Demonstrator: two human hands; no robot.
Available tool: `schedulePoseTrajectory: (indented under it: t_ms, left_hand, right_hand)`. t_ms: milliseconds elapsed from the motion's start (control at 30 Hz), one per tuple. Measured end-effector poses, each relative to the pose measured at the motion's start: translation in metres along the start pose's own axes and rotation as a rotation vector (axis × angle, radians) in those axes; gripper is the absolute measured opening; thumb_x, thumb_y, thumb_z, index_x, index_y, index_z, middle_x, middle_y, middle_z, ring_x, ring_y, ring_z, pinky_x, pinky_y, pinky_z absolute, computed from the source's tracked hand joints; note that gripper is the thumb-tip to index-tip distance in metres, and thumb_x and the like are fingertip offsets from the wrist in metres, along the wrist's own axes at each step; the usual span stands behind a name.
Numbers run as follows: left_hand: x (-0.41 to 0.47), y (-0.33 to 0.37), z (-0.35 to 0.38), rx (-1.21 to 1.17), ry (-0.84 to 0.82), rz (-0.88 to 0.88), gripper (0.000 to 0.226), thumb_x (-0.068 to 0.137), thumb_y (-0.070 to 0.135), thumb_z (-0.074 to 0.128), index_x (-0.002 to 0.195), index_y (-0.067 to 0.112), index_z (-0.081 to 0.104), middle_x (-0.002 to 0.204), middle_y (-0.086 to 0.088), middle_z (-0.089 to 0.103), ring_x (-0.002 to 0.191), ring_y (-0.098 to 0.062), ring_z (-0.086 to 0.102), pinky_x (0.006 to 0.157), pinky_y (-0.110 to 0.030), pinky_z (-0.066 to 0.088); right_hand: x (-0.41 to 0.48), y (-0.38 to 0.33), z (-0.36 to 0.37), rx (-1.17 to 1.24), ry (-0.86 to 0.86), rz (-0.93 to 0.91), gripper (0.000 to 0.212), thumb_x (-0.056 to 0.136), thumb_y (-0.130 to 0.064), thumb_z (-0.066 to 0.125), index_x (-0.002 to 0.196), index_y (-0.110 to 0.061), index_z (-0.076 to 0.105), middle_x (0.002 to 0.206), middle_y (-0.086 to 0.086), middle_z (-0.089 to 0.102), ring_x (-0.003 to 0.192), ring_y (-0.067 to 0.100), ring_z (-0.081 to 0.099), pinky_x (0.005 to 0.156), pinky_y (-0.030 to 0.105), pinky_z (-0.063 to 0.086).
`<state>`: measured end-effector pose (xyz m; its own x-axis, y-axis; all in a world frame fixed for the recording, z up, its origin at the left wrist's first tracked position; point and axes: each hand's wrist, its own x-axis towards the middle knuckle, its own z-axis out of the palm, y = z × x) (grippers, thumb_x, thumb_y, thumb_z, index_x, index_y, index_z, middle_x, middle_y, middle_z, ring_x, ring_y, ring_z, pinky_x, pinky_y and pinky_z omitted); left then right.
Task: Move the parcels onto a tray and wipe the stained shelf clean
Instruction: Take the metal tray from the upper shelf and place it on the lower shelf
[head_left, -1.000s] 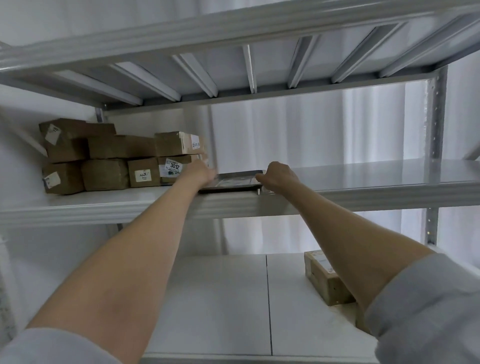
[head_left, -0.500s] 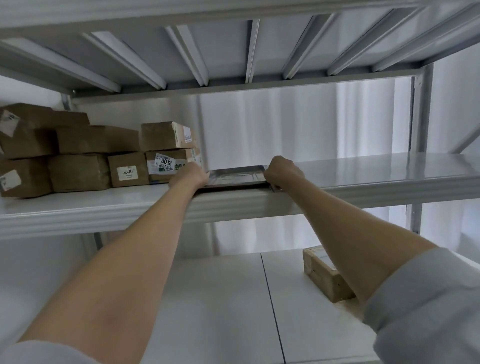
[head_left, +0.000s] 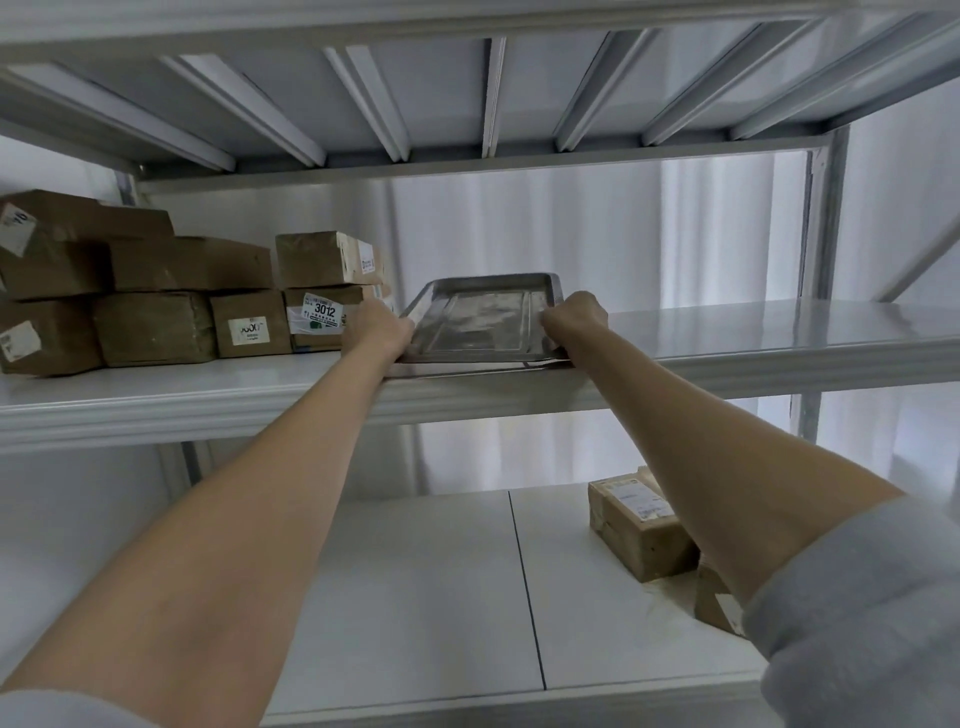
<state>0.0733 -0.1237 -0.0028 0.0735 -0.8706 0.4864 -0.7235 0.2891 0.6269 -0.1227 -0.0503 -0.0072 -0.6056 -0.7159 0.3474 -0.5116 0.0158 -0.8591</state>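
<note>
A shallow metal tray (head_left: 483, 317) lies on the upper white shelf (head_left: 727, 343), its near edge at the shelf's front lip and its far end tipped up. My left hand (head_left: 376, 332) grips the tray's left rim and my right hand (head_left: 574, 319) grips its right rim. Just left of the tray, several brown cardboard parcels (head_left: 156, 296) with white labels are stacked in two layers; the nearest one (head_left: 324, 314) reads 3012 and touches my left hand.
A lower white shelf (head_left: 415, 597) holds two more brown parcels (head_left: 636, 525) at its right, partly hidden by my right forearm. The ribbed underside of another shelf (head_left: 467, 93) hangs close above. A grey upright post (head_left: 823, 234) stands at the right.
The tray's far end has risen, so its inside now faces me. Both hands stay on its rims. The view has shifted, bringing the parcels lower and left.
</note>
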Motion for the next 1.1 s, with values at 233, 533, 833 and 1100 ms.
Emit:
schedulePoseTrajectory:
  t_ms: [233,533,833,1100]
  left_hand:
    - [-0.042,0.027,-0.003,-0.07,-0.004,-0.018,0.036,0.088,0.024,0.052,0.111,-0.002,0.063,0.114,-0.019,0.065,0.105,-0.036,0.061,0.082,-0.038,0.049]
    - [-0.114,0.053,-0.002,-0.032,-0.034,-0.058,0.03,0.091,0.016,0.049,0.115,0.002,0.061,0.114,-0.018,0.065,0.103,-0.036,0.061,0.078,-0.036,0.049]
    - [-0.193,0.046,0.008,-0.101,-0.134,-0.063,0.009,0.082,0.012,0.054,0.088,0.012,0.061,0.1,-0.014,0.067,0.093,-0.035,0.064,0.086,-0.042,0.055]
    - [-0.243,0.027,0.018,-0.18,-0.314,-0.169,0.012,0.088,0.002,0.056,0.078,0.009,0.058,0.1,-0.019,0.066,0.093,-0.035,0.066,0.08,-0.046,0.058]
  right_hand:
    - [-0.021,0.016,-0.044,0.105,0.003,0.015,0.021,0.084,0.0,0.045,0.065,-0.009,0.039,0.068,0.01,0.047,0.06,0.025,0.05,0.056,0.03,0.048]
    - [-0.069,0.063,-0.1,0.283,-0.102,-0.039,0.022,0.083,-0.001,0.051,0.103,-0.011,0.046,0.101,0.007,0.056,0.093,0.025,0.056,0.077,0.033,0.049]
    - [-0.108,0.117,-0.126,0.296,-0.202,0.036,0.024,0.085,0.006,0.05,0.081,-0.017,0.055,0.084,0.007,0.06,0.089,0.03,0.062,0.078,0.043,0.057]
    - [-0.139,0.166,-0.134,0.213,-0.25,0.125,0.012,0.089,-0.003,0.056,0.09,-0.015,0.058,0.097,0.009,0.063,0.092,0.028,0.063,0.076,0.036,0.057]
